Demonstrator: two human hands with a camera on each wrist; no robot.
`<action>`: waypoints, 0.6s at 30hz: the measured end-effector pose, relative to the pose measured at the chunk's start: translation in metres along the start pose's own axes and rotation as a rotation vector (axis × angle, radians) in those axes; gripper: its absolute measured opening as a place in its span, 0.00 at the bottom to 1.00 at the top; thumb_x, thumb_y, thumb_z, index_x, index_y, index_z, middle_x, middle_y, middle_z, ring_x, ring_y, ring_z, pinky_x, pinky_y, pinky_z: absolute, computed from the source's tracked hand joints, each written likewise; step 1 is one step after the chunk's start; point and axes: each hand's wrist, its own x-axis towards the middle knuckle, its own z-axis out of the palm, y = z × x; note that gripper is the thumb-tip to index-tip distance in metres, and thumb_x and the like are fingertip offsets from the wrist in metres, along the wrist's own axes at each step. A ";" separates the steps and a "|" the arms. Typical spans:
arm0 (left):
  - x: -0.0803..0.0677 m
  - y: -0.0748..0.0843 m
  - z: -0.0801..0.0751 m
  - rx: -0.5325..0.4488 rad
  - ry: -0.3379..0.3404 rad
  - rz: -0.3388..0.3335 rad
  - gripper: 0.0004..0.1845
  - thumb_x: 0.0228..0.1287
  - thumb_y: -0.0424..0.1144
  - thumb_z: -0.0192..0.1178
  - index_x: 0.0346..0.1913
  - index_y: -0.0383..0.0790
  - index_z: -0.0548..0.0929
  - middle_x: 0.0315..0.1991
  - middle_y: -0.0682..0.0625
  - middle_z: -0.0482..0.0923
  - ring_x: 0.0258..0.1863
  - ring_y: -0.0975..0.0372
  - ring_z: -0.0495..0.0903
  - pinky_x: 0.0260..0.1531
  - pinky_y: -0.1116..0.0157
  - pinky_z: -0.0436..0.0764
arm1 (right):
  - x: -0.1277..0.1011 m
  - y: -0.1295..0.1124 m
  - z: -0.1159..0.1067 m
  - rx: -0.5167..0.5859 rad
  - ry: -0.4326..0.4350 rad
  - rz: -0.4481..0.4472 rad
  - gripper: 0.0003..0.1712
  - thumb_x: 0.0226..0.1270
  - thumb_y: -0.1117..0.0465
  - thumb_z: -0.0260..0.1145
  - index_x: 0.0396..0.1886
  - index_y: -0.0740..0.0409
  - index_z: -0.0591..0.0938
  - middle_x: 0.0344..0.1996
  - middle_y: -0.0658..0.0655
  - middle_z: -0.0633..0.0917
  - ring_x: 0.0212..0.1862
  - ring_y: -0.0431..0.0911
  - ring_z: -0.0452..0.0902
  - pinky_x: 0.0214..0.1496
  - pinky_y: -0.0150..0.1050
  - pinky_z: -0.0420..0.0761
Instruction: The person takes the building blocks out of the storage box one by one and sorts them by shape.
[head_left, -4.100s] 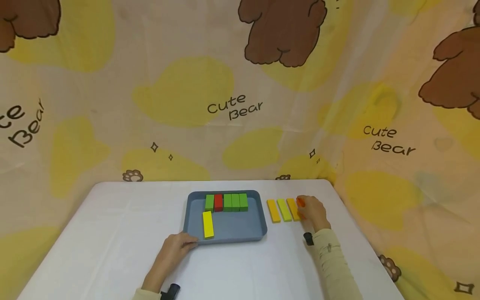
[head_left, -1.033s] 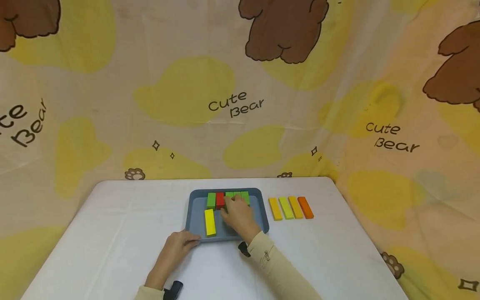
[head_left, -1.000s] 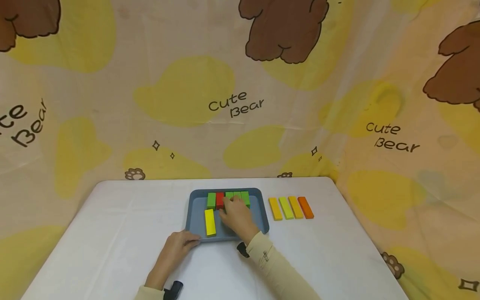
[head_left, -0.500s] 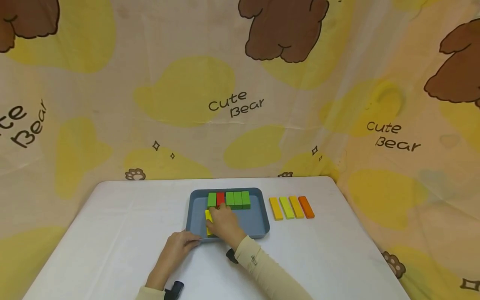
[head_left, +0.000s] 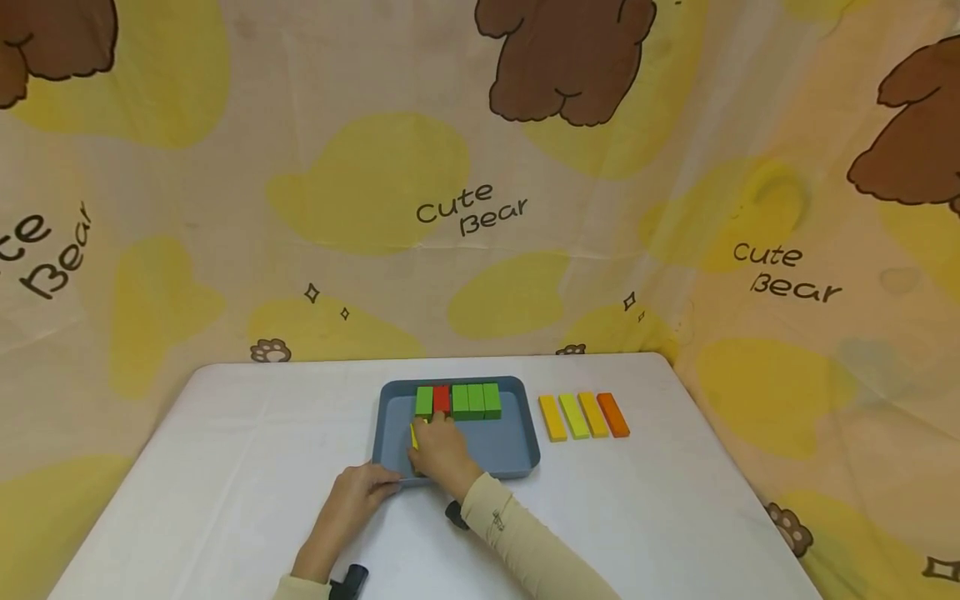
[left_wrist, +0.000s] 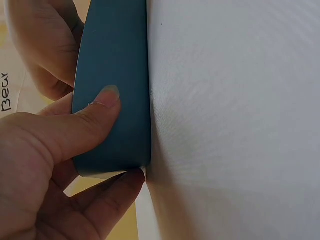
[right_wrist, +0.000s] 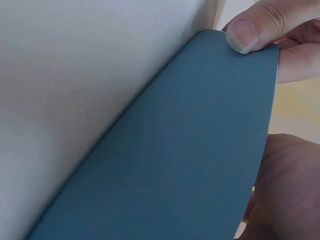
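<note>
A blue tray (head_left: 517, 433) lies mid-table. Along its far wall stand a green block (head_left: 423, 402), a red block (head_left: 441, 399) and three more green blocks (head_left: 476, 401). My right hand (head_left: 433, 440) lies over the yellow block (head_left: 413, 434) in the tray's near left part, fingers curled round it; only a sliver of yellow shows. My left hand (head_left: 388, 482) pinches the tray's near left corner. In the left wrist view its thumb (left_wrist: 97, 112) presses the tray's outer wall (left_wrist: 115, 55), with fingers under the corner. The right wrist view shows that wall (right_wrist: 190, 150) close up.
Right of the tray, four flat bars lie side by side on the white table: amber (head_left: 552, 418), yellow-green (head_left: 574, 416), amber (head_left: 596, 414) and orange (head_left: 613, 414). A bear-print cloth hangs behind and to the right. The table's right edge is near the bars.
My right hand left the orange bar beside the other bars, crossed to the tray's block row, then drew back left onto the yellow block. The left hand has stayed on the tray corner.
</note>
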 end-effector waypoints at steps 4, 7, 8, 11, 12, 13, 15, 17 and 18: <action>0.000 -0.001 -0.001 -0.002 0.004 0.003 0.06 0.53 0.34 0.71 0.35 0.44 0.91 0.35 0.49 0.89 0.38 0.55 0.88 0.40 0.56 0.87 | 0.001 0.000 0.001 -0.013 0.013 -0.022 0.18 0.58 0.57 0.71 0.48 0.56 0.83 0.38 0.63 0.83 0.35 0.50 0.79 0.23 0.40 0.82; 0.000 -0.001 0.000 -0.006 0.008 0.007 0.06 0.53 0.34 0.70 0.35 0.44 0.91 0.35 0.49 0.89 0.39 0.55 0.88 0.41 0.56 0.87 | 0.002 0.000 0.002 -0.029 0.025 -0.046 0.15 0.57 0.58 0.72 0.44 0.55 0.83 0.35 0.61 0.82 0.34 0.50 0.80 0.23 0.40 0.81; 0.000 -0.001 0.000 -0.007 0.008 0.007 0.06 0.53 0.34 0.71 0.35 0.44 0.91 0.35 0.49 0.89 0.39 0.55 0.88 0.41 0.56 0.87 | 0.002 0.001 0.003 -0.036 0.028 -0.056 0.14 0.56 0.58 0.73 0.42 0.55 0.83 0.34 0.61 0.82 0.34 0.50 0.80 0.22 0.40 0.81; 0.001 -0.002 0.001 -0.011 0.008 0.005 0.06 0.53 0.34 0.71 0.35 0.44 0.91 0.35 0.49 0.89 0.39 0.55 0.88 0.41 0.56 0.87 | 0.002 0.001 0.004 -0.063 0.040 -0.082 0.11 0.56 0.58 0.73 0.38 0.55 0.83 0.31 0.59 0.82 0.32 0.49 0.80 0.21 0.39 0.79; 0.001 -0.002 0.001 -0.012 0.007 0.002 0.06 0.53 0.34 0.71 0.35 0.44 0.91 0.35 0.50 0.89 0.38 0.56 0.88 0.41 0.57 0.87 | 0.002 0.001 0.004 -0.070 0.045 -0.088 0.11 0.55 0.58 0.73 0.36 0.54 0.82 0.31 0.59 0.82 0.32 0.49 0.80 0.21 0.38 0.79; 0.001 -0.002 0.001 -0.013 0.007 0.003 0.06 0.53 0.34 0.71 0.35 0.44 0.91 0.34 0.50 0.89 0.38 0.56 0.88 0.41 0.57 0.87 | 0.001 0.001 0.004 -0.073 0.046 -0.091 0.11 0.55 0.58 0.74 0.36 0.54 0.82 0.30 0.59 0.82 0.31 0.49 0.80 0.20 0.38 0.79; 0.001 -0.002 0.001 -0.013 0.008 0.003 0.06 0.53 0.34 0.71 0.34 0.45 0.91 0.34 0.50 0.89 0.38 0.56 0.88 0.40 0.57 0.87 | 0.001 0.001 0.004 -0.073 0.048 -0.093 0.11 0.55 0.58 0.74 0.36 0.54 0.82 0.30 0.59 0.82 0.31 0.49 0.80 0.20 0.38 0.80; 0.001 -0.002 0.001 -0.013 0.006 0.005 0.06 0.53 0.34 0.71 0.34 0.45 0.91 0.34 0.50 0.89 0.38 0.56 0.88 0.40 0.57 0.87 | 0.001 0.000 0.004 -0.073 0.046 -0.092 0.12 0.55 0.57 0.74 0.36 0.55 0.83 0.31 0.59 0.82 0.32 0.49 0.80 0.20 0.39 0.81; 0.001 -0.002 0.001 -0.014 0.005 0.005 0.06 0.53 0.34 0.71 0.34 0.45 0.91 0.34 0.50 0.89 0.38 0.56 0.88 0.39 0.57 0.87 | 0.001 0.000 0.004 -0.073 0.043 -0.091 0.12 0.55 0.57 0.75 0.37 0.55 0.83 0.32 0.60 0.82 0.32 0.50 0.80 0.21 0.40 0.81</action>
